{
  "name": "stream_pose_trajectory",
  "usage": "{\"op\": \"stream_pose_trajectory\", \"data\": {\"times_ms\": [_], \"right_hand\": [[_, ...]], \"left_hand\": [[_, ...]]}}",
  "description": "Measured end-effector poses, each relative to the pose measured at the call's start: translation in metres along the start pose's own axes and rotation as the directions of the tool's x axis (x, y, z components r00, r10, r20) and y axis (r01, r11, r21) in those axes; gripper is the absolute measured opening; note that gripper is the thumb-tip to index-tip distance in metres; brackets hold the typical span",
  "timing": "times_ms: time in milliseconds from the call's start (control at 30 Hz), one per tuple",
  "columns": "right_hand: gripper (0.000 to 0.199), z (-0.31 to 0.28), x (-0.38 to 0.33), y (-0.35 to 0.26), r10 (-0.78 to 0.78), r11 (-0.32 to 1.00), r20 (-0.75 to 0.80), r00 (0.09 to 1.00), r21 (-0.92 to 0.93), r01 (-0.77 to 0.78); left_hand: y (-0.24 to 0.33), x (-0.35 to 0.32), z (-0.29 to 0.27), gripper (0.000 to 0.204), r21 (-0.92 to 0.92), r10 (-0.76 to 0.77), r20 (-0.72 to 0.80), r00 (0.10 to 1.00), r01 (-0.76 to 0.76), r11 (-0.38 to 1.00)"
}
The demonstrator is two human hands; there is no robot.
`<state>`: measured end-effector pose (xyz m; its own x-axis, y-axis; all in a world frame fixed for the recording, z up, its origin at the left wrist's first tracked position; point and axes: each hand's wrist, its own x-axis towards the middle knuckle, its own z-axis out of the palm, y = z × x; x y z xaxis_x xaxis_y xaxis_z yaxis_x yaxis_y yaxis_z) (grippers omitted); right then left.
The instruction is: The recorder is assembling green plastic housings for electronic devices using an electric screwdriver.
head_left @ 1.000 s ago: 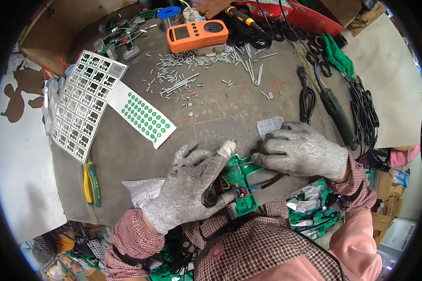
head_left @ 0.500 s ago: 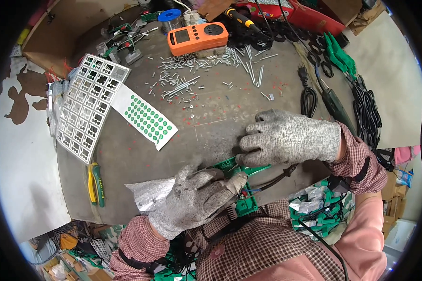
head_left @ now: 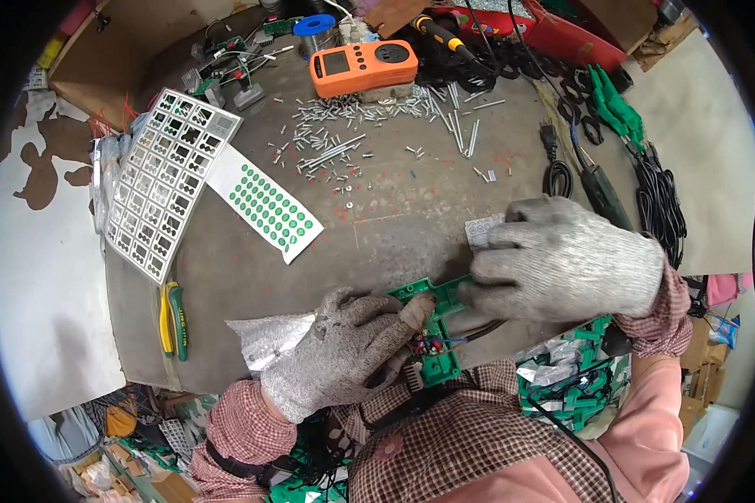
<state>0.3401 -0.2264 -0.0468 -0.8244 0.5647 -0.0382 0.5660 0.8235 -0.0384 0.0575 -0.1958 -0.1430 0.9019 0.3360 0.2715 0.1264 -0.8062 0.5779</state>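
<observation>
My left hand (head_left: 335,356), in a grey knit glove, grips a green plastic housing (head_left: 440,369) at the table's front edge, its thumb pressing on the upper part. Inside the housing small red and blue wires and parts show, and a dark cable (head_left: 485,329) runs off to the right. My right hand (head_left: 570,260), gloved too, hovers over the housing's right end with its fingers curled. What its fingertips hold, if anything, is hidden. Beside its knuckles is a small grey sheet with round marks (head_left: 481,230), partly covered by the hand.
Screws and pins (head_left: 335,138) lie scattered before an orange meter (head_left: 364,67). On the left are a label card (head_left: 169,184), a green sticker sheet (head_left: 268,205), pliers (head_left: 173,323) and bubble wrap (head_left: 268,339). Corded tools (head_left: 604,197) are at right, green parts (head_left: 562,369) below.
My right hand has moved right and slightly down, off the housing's middle, uncovering the small grey sheet. The left hand keeps its grip on the housing.
</observation>
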Motion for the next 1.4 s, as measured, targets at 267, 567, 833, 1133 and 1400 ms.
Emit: {"op": "stream_pose_trajectory", "data": {"times_ms": [267, 567, 833, 1133, 1400], "right_hand": [[0.015, 0.022, 0.022, -0.002, -0.102, 0.98, -0.03, 0.994, 0.166, 0.106], [0.026, 0.045, 0.01, 0.019, -0.156, 0.979, 0.123, 0.98, 0.154, 0.137], [0.028, 0.059, -0.012, 0.025, -0.035, 0.977, 0.067, 0.997, 0.211, 0.02], [0.035, 0.041, -0.069, 0.007, 0.663, 0.716, -0.127, 0.738, 0.394, -0.576], [0.027, 0.071, -0.104, -0.035, 0.56, 0.722, 0.006, 0.828, 0.488, -0.491]], "left_hand": [[-0.002, -0.003, 0.004, 0.077, 0.032, 0.007, 0.032, 0.999, -0.008, 0.999], [-0.003, 0.002, 0.001, 0.071, -0.019, 0.009, 0.018, 1.0, -0.008, 1.0], [-0.005, 0.017, 0.008, 0.068, 0.08, 0.19, -0.018, 0.982, -0.188, 0.979], [0.012, 0.023, -0.01, 0.066, 0.027, -0.048, 0.091, 0.995, 0.046, 0.999], [0.008, 0.036, 0.002, 0.061, 0.021, -0.055, 0.11, 0.992, 0.053, 0.998]]}}
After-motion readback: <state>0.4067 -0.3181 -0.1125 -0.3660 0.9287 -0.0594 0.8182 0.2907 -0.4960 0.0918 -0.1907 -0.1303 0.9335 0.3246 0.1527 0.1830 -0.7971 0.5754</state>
